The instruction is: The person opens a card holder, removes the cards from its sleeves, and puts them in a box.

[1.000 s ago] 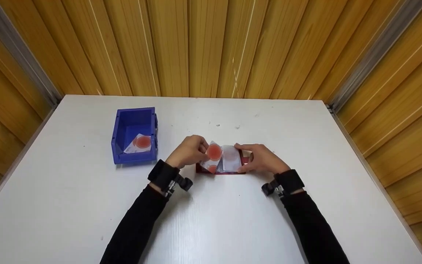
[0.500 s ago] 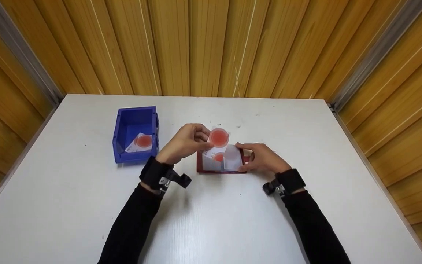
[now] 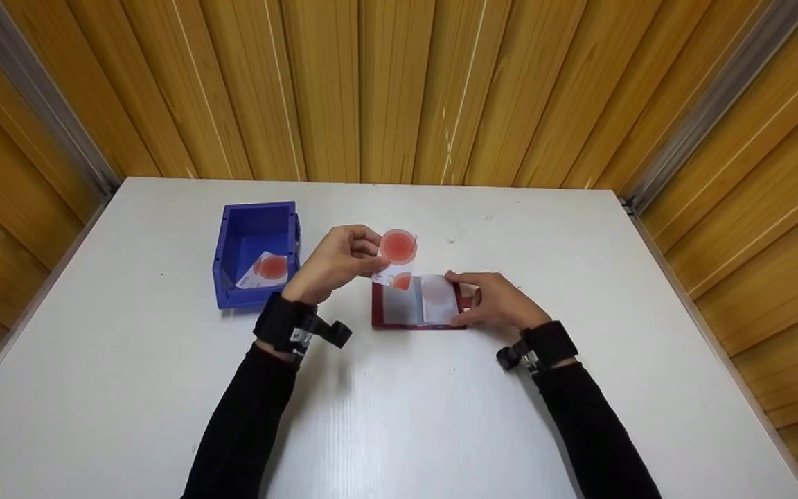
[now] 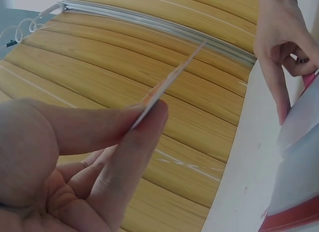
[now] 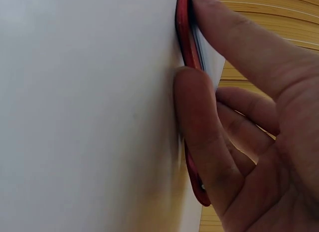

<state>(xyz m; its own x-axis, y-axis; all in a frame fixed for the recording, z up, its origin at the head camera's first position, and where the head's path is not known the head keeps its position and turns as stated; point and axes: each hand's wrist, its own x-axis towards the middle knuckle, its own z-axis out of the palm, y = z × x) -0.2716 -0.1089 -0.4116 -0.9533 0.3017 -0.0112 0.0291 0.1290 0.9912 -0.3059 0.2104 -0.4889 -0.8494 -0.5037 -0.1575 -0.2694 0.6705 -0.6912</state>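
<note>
My left hand (image 3: pixel 340 260) pinches a white card (image 3: pixel 397 247) with red circles between thumb and fingertips. In the left wrist view this card (image 4: pixel 172 82) shows almost edge-on. Below and right of it, a red card holder (image 3: pixel 399 312) lies spread on the table, its clear sleeves facing up. My right hand (image 3: pixel 496 298) holds the holder's right side, with the index finger at the top edge and the thumb near the bottom edge. From the right wrist, the holder's red cover edge (image 5: pixel 185 37) runs between these digits.
A blue bin (image 3: pixel 250 298) stands to the left, behind my left forearm, with another red-circled card (image 3: pixel 271 267) inside it. The white table (image 3: pixel 406 430) backs onto wood-look panels (image 3: pixel 385 90), with more panels on both sides.
My left hand has lifted the card up from over the holder and drawn it away, most recently to the left. The holder's left sleeve has come into view. My right hand has stayed put.
</note>
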